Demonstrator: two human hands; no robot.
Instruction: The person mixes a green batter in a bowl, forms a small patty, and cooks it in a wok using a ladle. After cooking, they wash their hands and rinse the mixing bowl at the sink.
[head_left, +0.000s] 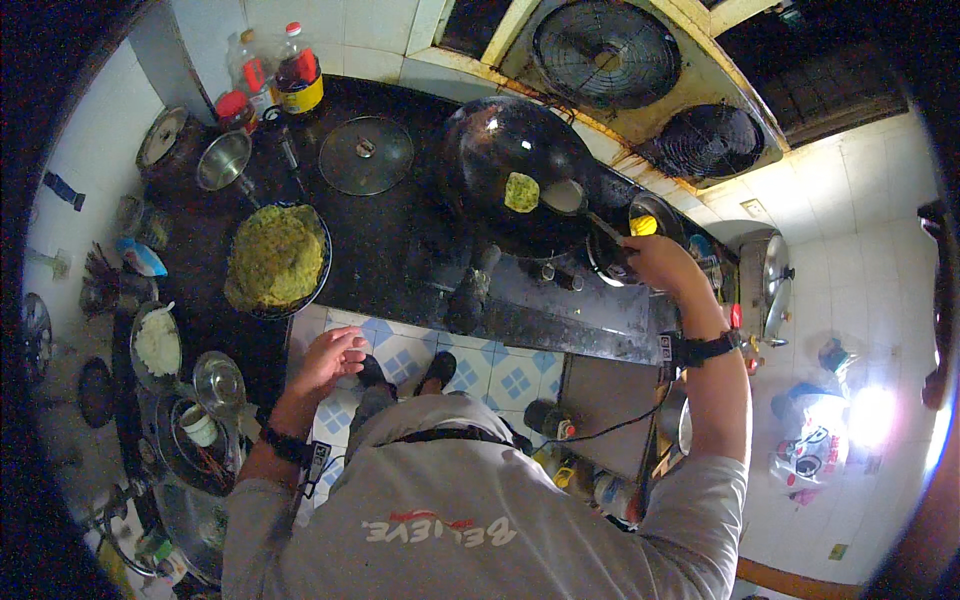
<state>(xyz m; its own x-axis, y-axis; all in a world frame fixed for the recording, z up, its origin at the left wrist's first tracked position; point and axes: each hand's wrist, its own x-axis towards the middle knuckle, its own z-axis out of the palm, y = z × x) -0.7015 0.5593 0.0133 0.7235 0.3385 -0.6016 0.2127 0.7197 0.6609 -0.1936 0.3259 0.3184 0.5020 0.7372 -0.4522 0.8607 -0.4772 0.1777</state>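
With my right hand (660, 262) I grip the handle of a metal spatula (564, 196), whose broad head is inside a large dark wok (487, 154) on the stove. Close to the left edge of that head, a small yellow-green piece of pancake (522, 192) lies in the wok. My left hand (330, 360) hangs over the floor at the counter's front edge, fingers apart and holding nothing. On the counter ahead of it is a plate (328, 259) piled with yellow-green pancakes (276, 259).
A glass lid (367, 156) lies between plate and wok. A metal ladle (225, 159), red-capped bottles (298, 60) and a lidded pot (161, 142) occupy the back left. A bowl of white food (157, 341) stands left, above the sink (191, 525). Extractor fans (607, 54) overhang the wok.
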